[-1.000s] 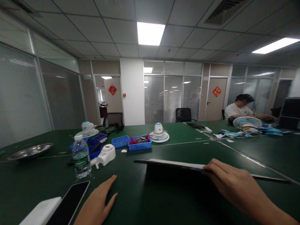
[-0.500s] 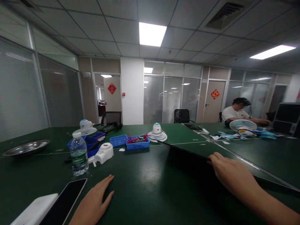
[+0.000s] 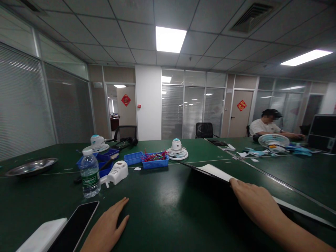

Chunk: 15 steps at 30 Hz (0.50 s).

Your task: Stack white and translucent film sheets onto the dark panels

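Board (image 3: 214, 172) was tilted at right of the green table (image 3: 154, 224), long axis running from near right to far left, far end pointing toward the white fan (image 3: 177, 151). Right hand (image 3: 256, 199) gripped its edge; left hand (image 3: 106, 224), fingers extended and released, lay beside the phone (image 3: 76, 227). Glass partitions (image 3: 193, 112) lined the room.

The green table (image 3: 149, 206) carries a bottle (image 3: 90, 176), phone (image 3: 76, 225) and dish (image 3: 31, 167).
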Motion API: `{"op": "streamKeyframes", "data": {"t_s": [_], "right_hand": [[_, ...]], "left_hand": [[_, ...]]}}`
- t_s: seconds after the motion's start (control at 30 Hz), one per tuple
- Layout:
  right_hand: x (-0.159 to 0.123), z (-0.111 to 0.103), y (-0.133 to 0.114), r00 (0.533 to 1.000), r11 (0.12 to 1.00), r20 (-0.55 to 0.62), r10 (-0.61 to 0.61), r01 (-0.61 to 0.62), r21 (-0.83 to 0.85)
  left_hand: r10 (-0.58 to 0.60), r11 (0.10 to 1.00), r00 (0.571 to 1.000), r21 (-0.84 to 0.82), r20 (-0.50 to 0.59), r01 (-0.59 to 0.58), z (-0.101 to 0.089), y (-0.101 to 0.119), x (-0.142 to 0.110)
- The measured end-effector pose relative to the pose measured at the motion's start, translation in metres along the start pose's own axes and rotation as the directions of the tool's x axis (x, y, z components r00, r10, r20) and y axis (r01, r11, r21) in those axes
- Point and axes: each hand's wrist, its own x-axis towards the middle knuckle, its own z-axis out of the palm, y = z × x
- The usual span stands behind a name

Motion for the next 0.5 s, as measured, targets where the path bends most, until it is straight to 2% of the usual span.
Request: {"op": "streamKeyframes", "data": {"t_s": [0.1,0.2,0.27,0.33,0.43,0.5], "right_hand": [[-0.001,0.016,0.001,0.980,0.996,-0.185,-0.068,0.056,-0.067],[-0.005,0.017,0.000,0.893,0.981,-0.416,-0.169,0.113,-0.156],[-0.011,0.005,-0.004,0.831,0.970,-0.506,-0.229,0.154,-0.187],[-0.023,-0.013,-0.011,0.790,0.963,-0.552,-0.268,0.200,-0.181],[-0.047,-0.039,-0.024,0.751,0.940,-0.572,-0.330,0.318,-0.125],[-0.063,-0.045,-0.033,0.734,0.929,-0.595,-0.327,0.364,-0.061]], "left_hand": [[0.007,1.000,1.000,0.005,-0.010,-0.007,0.001,-0.001,0.001],[-0.001,1.000,1.000,0.025,0.005,0.001,-0.001,0.002,0.002],[-0.008,0.999,1.000,0.038,0.015,0.007,-0.003,0.005,0.002],[-0.011,0.999,1.000,0.041,0.019,0.010,-0.004,0.007,0.002],[-0.016,1.000,1.000,0.023,0.009,0.016,-0.002,0.007,0.003],[-0.027,1.000,0.999,-0.006,-0.016,0.027,0.000,0.006,0.004]]}}
